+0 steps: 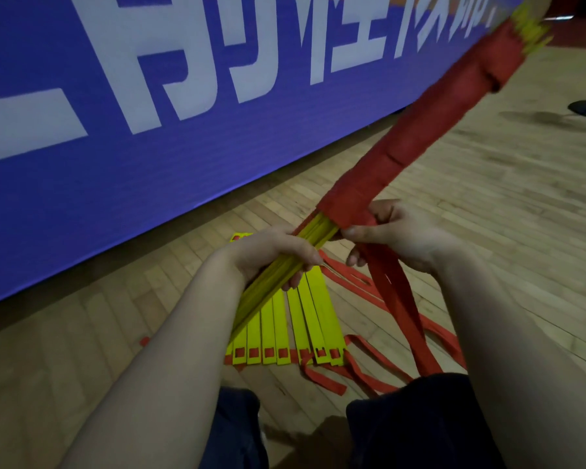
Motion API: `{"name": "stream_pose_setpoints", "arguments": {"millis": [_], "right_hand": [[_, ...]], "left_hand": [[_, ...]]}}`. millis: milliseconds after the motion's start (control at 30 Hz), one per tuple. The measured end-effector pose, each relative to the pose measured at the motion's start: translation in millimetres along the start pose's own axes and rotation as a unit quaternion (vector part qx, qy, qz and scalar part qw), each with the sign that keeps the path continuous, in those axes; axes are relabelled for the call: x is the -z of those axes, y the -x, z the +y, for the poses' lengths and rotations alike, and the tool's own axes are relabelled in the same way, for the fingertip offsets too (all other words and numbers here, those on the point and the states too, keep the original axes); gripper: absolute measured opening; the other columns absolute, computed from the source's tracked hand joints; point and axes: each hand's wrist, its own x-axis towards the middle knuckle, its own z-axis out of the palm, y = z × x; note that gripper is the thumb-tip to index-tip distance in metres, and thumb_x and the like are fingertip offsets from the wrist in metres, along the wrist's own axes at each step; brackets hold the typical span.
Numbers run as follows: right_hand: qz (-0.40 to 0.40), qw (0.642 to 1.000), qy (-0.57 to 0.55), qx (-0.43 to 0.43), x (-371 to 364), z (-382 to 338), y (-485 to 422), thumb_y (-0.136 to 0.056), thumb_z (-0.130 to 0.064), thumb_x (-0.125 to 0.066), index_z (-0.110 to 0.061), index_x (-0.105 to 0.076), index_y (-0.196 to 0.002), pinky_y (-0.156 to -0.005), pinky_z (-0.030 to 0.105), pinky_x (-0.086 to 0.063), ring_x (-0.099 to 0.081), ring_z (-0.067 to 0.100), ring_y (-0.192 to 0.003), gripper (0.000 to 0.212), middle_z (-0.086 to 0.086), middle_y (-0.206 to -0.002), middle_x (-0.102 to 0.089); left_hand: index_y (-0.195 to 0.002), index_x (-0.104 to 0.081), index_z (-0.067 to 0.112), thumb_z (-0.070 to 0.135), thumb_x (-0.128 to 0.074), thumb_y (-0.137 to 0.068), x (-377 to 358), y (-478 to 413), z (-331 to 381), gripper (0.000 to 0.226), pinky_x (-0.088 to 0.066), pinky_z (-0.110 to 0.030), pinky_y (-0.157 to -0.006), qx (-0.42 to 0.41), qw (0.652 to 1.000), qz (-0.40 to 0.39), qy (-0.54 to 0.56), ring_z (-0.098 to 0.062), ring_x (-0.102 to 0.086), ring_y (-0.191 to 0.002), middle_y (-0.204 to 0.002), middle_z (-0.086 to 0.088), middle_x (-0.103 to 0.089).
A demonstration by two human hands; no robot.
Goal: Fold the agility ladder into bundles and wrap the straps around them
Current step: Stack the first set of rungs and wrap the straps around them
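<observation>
Left hand [271,255] is holding the bundle [420,123] in the air, grip clamped round its bare yellow end, the rest angling up to the right wrapped in red. Right hand [396,238] is pinching the red strap [396,299] at the wrap's lower edge, tails hanging down. More yellow rungs [285,330] are lying fanned on the wood floor [487,198] below, near a blue banner [149,147].

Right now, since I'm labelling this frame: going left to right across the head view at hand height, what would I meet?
Blue banner → left hand, gripping the yellow rung bundle → right hand, pinching the red strap → wooden floor.
</observation>
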Motion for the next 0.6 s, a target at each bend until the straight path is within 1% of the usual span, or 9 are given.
{"name": "stream_pose_setpoints", "arguments": {"millis": [67, 133, 200, 233, 367, 400, 500, 533, 600], "right_hand": [[0.002, 0.999, 0.016, -0.029, 1.8, 2.8, 0.8, -0.067, -0.011, -0.071, 0.001, -0.069, -0.090, -0.059, 0.030, -0.059, -0.069, 0.022, -0.059, 0.026, 0.018, -0.093, -0.074], [0.007, 0.999, 0.026, -0.039, 3.4, 3.8, 0.9, -0.066, -0.012, -0.073, 0.004, -0.069, -0.089, -0.062, 0.032, -0.060, -0.070, 0.023, -0.062, 0.028, 0.021, -0.094, -0.073], [0.010, 0.998, 0.033, -0.053, 4.2, 5.5, 0.1, -0.072, -0.008, -0.072, 0.007, -0.068, -0.092, -0.063, 0.032, -0.060, -0.071, 0.022, -0.062, 0.026, 0.022, -0.096, -0.073], [0.009, 0.997, 0.042, -0.065, 4.9, 6.6, 0.0, -0.078, -0.005, -0.070, 0.009, -0.068, -0.096, -0.064, 0.031, -0.060, -0.071, 0.021, -0.063, 0.023, 0.021, -0.097, -0.073], [0.000, 0.993, 0.079, -0.091, 8.1, 7.0, 0.5, -0.088, -0.008, -0.065, 0.011, -0.067, -0.105, -0.072, 0.031, -0.060, -0.073, 0.023, -0.071, 0.025, 0.017, -0.097, -0.075], [-0.001, 0.994, 0.066, -0.088, 7.6, 6.0, 0.5, -0.088, -0.009, -0.064, 0.010, -0.068, -0.103, -0.072, 0.030, -0.060, -0.073, 0.023, -0.072, 0.024, 0.016, -0.094, -0.075], [-0.006, 0.997, 0.012, -0.071, 2.0, 1.8, -0.3, -0.085, -0.011, -0.063, 0.004, -0.070, -0.096, -0.075, 0.030, -0.060, -0.074, 0.023, -0.075, 0.020, 0.015, -0.088, -0.075], [-0.008, 0.998, 0.008, -0.067, 0.0, 1.0, -1.4, -0.086, -0.010, -0.062, 0.003, -0.070, -0.096, -0.076, 0.030, -0.060, -0.074, 0.023, -0.075, 0.018, 0.015, -0.088, -0.075], [-0.015, 0.998, 0.012, -0.065, -4.9, -1.4, -3.4, -0.091, -0.005, -0.057, 0.005, -0.067, -0.101, -0.075, 0.033, -0.061, -0.073, 0.024, -0.074, 0.017, 0.019, -0.090, -0.074]], "left_hand": [[-0.083, -0.062, 0.000, 0.035, -0.076, -0.042, 3.2, 0.3, 0.2, 0.056, -0.043, -0.022, -0.043, 0.009, 0.999, 0.029, -0.044, -0.018, -0.056, -0.044, -0.054, -0.011, -0.059], [-0.085, -0.063, -0.004, 0.033, -0.077, -0.044, 3.8, 0.6, 1.0, 0.057, -0.044, -0.023, -0.045, 0.010, 0.997, 0.054, -0.060, -0.020, -0.055, -0.044, -0.055, -0.014, -0.060], [-0.081, -0.063, -0.001, 0.028, -0.077, -0.046, 2.2, 0.3, 2.5, 0.048, -0.044, -0.024, -0.047, 0.010, 0.995, 0.085, -0.050, -0.020, -0.055, -0.044, -0.055, -0.014, -0.060], [-0.081, -0.063, 0.000, 0.029, -0.077, -0.046, 1.7, 0.0, 3.0, 0.048, -0.044, -0.024, -0.048, 0.008, 0.994, 0.103, -0.042, -0.020, -0.056, -0.044, -0.055, -0.013, -0.060], [-0.092, -0.066, -0.007, 0.034, -0.078, -0.039, 6.9, -4.2, 3.6, 0.068, -0.046, -0.026, -0.047, -0.021, 0.983, 0.181, 0.009, -0.022, -0.057, -0.049, -0.058, -0.013, -0.059], [-0.092, -0.068, -0.008, 0.033, -0.079, -0.042, 8.5, -4.1, 4.3, 0.065, -0.046, -0.026, -0.048, -0.023, 0.980, 0.197, 0.019, -0.022, -0.057, -0.050, -0.060, -0.013, -0.060], [-0.082, -0.070, 0.002, 0.019, -0.081, -0.061, 10.0, -3.8, 6.1, 0.030, -0.048, -0.027, -0.051, -0.031, 0.966, 0.257, 0.028, -0.020, -0.060, -0.050, -0.060, -0.010, -0.063], [-0.081, -0.071, 0.004, 0.016, -0.081, -0.064, 10.7, -4.9, 5.0, 0.023, -0.050, -0.028, -0.053, -0.030, 0.959, 0.280, 0.018, -0.020, -0.061, -0.051, -0.060, -0.009, -0.065], [-0.075, -0.073, 0.011, 0.022, -0.084, -0.059, 12.6, -9.6, 0.1, 0.022, -0.056, -0.034, -0.061, -0.027, 0.947, 0.318, -0.029, -0.021, -0.066, -0.056, -0.061, -0.004, -0.069]]}}
